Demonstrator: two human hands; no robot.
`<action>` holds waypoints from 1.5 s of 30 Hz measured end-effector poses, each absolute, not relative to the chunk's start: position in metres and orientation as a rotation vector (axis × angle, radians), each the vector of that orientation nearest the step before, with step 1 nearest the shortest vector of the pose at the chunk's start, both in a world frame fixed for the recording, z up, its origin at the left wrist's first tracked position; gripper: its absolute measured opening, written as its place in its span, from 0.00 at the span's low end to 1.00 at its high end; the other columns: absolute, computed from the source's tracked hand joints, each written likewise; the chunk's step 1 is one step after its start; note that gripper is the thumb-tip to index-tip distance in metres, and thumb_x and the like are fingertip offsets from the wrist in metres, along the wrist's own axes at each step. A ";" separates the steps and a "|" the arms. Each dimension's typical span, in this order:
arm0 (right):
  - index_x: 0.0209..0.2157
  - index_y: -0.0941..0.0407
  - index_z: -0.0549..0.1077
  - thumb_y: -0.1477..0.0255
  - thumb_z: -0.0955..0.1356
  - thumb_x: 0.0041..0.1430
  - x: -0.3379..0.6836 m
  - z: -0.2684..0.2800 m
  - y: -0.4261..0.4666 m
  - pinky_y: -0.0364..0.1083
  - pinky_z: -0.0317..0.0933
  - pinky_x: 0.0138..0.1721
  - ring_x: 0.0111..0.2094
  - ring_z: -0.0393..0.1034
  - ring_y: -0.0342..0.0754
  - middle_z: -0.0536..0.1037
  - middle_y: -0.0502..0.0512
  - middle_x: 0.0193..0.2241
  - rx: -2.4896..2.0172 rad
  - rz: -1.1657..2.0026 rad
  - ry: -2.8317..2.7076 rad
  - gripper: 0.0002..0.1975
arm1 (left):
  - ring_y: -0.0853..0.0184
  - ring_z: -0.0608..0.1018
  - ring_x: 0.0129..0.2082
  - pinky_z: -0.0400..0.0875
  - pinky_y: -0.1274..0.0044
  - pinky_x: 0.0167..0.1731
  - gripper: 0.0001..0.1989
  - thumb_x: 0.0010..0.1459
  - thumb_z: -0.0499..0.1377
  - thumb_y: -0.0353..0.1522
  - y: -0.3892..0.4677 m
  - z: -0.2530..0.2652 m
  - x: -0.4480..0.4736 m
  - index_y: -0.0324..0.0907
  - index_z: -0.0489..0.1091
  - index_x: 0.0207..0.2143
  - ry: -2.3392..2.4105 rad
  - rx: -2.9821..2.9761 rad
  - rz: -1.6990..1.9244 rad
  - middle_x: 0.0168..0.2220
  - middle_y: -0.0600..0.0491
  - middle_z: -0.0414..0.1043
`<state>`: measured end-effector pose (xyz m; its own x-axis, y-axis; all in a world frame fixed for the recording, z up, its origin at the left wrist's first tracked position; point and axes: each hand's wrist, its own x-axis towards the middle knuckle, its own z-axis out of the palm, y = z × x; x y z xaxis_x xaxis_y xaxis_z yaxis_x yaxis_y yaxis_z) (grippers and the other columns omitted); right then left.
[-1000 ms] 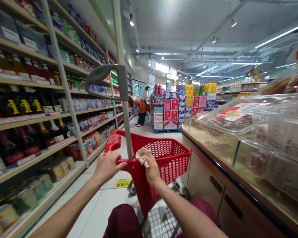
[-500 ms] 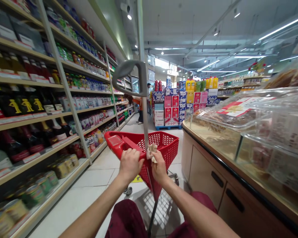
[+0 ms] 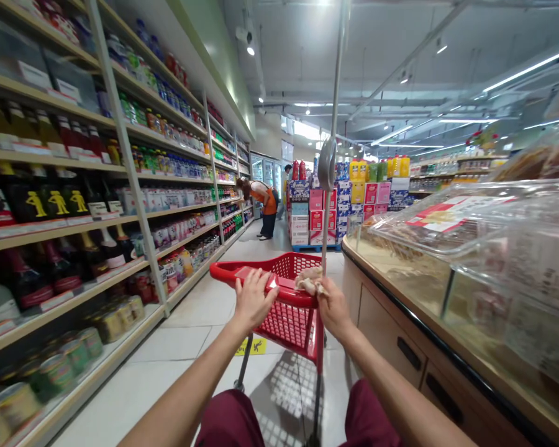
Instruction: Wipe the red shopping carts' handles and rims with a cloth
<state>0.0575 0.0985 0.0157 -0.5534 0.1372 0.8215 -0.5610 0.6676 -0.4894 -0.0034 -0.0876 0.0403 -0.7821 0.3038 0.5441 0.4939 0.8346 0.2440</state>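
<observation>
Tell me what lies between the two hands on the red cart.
In the head view, only the cart's red rim lies between the left hand and right hand, which holds a cloth.

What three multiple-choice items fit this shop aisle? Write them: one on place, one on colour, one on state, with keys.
1. Where is the glass counter? A right of the cart B left of the cart C behind the shelves
2. What colour is the cart? A blue B red C grey
3. What does the right hand hold? A a bottle B nothing C a crumpled cloth

Key: 1 A, it lines the right side. 2 B, basket and rim are red. 3 C, cloth pressed on the rim, while the left hand grips the rim bare.
</observation>
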 end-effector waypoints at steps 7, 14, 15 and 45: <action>0.52 0.55 0.60 0.78 0.61 0.49 0.070 0.034 0.049 0.53 0.51 0.53 0.52 0.56 0.51 0.65 0.58 0.50 0.481 0.755 -2.097 0.25 | 0.63 0.66 0.51 0.50 0.58 0.54 0.18 0.58 0.41 0.35 -0.082 0.048 -0.002 0.45 0.67 0.42 -2.400 -0.690 -0.881 0.49 0.50 0.67; 0.53 0.60 0.59 0.75 0.57 0.53 0.058 0.023 0.073 0.55 0.51 0.51 0.48 0.62 0.51 0.69 0.61 0.47 0.243 0.711 -2.089 0.24 | 0.61 0.65 0.51 0.55 0.62 0.53 0.18 0.56 0.48 0.36 -0.044 0.033 0.014 0.41 0.64 0.47 -2.184 -1.086 -0.593 0.48 0.47 0.66; 0.52 0.60 0.61 0.75 0.57 0.53 0.057 0.020 0.081 0.55 0.52 0.50 0.46 0.64 0.52 0.71 0.60 0.44 0.265 0.644 -2.122 0.23 | 0.60 0.64 0.52 0.55 0.61 0.53 0.19 0.54 0.50 0.35 -0.043 0.029 0.013 0.40 0.62 0.48 -2.154 -1.132 -0.500 0.49 0.46 0.65; 0.53 0.54 0.57 0.67 0.54 0.60 0.060 0.000 0.127 0.53 0.58 0.45 0.44 0.64 0.49 0.69 0.58 0.45 0.251 0.780 -1.911 0.19 | 0.65 0.68 0.40 0.62 0.70 0.42 0.13 0.58 0.46 0.35 -0.014 0.044 0.023 0.45 0.66 0.41 -2.079 -1.138 -0.351 0.37 0.52 0.69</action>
